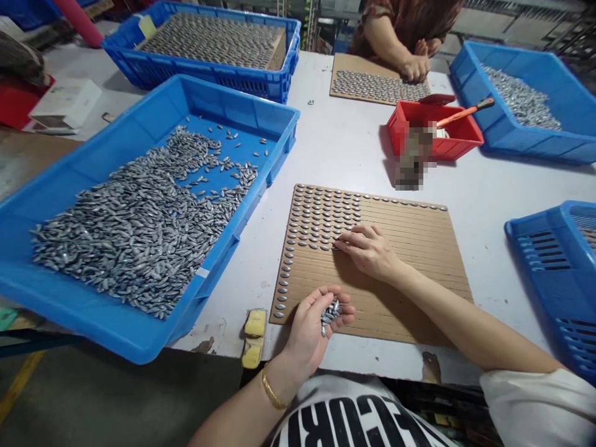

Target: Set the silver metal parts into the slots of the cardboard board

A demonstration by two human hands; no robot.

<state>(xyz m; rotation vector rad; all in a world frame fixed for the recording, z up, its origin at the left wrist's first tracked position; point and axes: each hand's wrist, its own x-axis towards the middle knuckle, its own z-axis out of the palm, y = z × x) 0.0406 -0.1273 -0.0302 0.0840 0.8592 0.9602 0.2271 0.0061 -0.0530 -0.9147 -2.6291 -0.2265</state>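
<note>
My left hand (314, 323) is cupped, palm up, around a small heap of silver spindle-shaped pieces (330, 315) near the front edge of a ribbed cardboard sheet (410, 273). With its fingertips pinched together, my right hand (370, 251) touches the sheet at the end of a row, on one such piece (336, 246) partly hidden by the fingers. Rows of the same pieces (321, 214) lie along the grooves in the sheet's far left part. A single column runs down the left edge and a single line along the far edge.
Left stands a large blue tray (237, 239) with loose silver pieces (139, 223). Behind it, a blue crate (261, 81) holds a filled sheet. A red box (459, 148), blue bin (535, 139) and blue basket (535, 223) stand right. Across the table, another person's hands (416, 65) work over cardboard.
</note>
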